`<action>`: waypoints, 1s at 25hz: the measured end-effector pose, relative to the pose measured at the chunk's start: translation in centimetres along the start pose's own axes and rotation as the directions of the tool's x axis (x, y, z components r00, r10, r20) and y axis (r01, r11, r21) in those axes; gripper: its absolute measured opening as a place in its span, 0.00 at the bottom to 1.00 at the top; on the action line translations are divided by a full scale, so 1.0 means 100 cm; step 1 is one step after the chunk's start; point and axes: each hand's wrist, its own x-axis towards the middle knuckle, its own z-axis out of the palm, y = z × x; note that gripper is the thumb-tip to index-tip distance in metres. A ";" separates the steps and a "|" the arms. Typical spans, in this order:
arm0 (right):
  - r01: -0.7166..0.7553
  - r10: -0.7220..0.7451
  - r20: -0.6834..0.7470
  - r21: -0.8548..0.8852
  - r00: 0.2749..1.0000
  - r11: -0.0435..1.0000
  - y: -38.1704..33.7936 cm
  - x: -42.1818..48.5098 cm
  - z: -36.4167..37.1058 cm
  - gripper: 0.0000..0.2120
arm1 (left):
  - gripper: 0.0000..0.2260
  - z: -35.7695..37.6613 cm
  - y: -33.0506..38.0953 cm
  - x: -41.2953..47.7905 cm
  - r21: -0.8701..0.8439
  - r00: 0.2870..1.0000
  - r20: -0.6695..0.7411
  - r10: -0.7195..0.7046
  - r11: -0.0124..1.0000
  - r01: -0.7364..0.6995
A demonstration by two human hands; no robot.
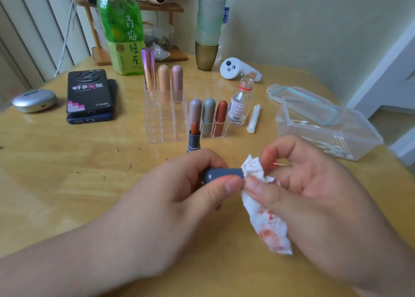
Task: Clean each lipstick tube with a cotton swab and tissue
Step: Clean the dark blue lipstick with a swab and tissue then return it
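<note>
My left hand [179, 184] grips a dark grey lipstick cap [222, 174], held sideways above the table. My right hand [310, 184] pinches a white tissue [267, 220] stained red-orange and presses it onto the cap's open end. A thin cotton swab stick [280, 163] pokes out between my right fingers. The uncapped lipstick [194, 137], with a brown-red bullet in a grey base, stands upright just behind my left hand. Several capped lipsticks stand in a clear organizer [166, 126].
A small open glass bottle [240, 101] and a bundle of swabs [253, 119] sit right of the organizer. A clear box of cotton swabs [332, 130] stands at right. Stacked phones [89, 94], a green tea bottle [123, 32], an earbud case [33, 100] and a white controller [238, 69] lie behind.
</note>
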 end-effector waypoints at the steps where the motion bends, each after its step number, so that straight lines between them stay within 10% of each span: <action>1: -0.159 0.148 0.074 0.175 0.986 0.972 -0.002 0.002 -0.006 0.07 | 0.11 0.000 0.007 0.002 0.269 0.987 -0.072 0.145 0.956 -0.121; 6: -0.316 0.294 0.118 0.402 0.949 0.859 -0.015 0.003 -0.017 0.06 | 0.09 0.004 0.015 0.002 0.496 0.957 -0.093 0.276 0.846 -0.196; 10: -0.264 0.302 -0.029 0.414 0.953 0.871 -0.022 0.011 -0.021 0.10 | 0.15 0.002 0.000 0.002 -0.347 0.997 -0.008 -0.080 0.935 0.072; 15: -0.340 0.386 0.026 0.529 0.922 0.778 -0.029 0.006 -0.006 0.16 | 0.09 0.007 0.000 0.000 -0.642 0.962 0.264 -0.065 0.732 0.226; 20: -0.122 0.142 -0.193 0.111 0.971 0.986 -0.021 0.010 -0.019 0.12 | 0.13 0.004 0.001 0.003 -0.505 0.985 0.122 -0.123 0.846 0.168; 25: 0.005 -0.100 -0.207 -0.414 0.973 0.910 -0.018 0.010 -0.037 0.12 | 0.17 0.002 0.011 0.002 -0.258 0.979 -0.002 -0.204 0.946 0.197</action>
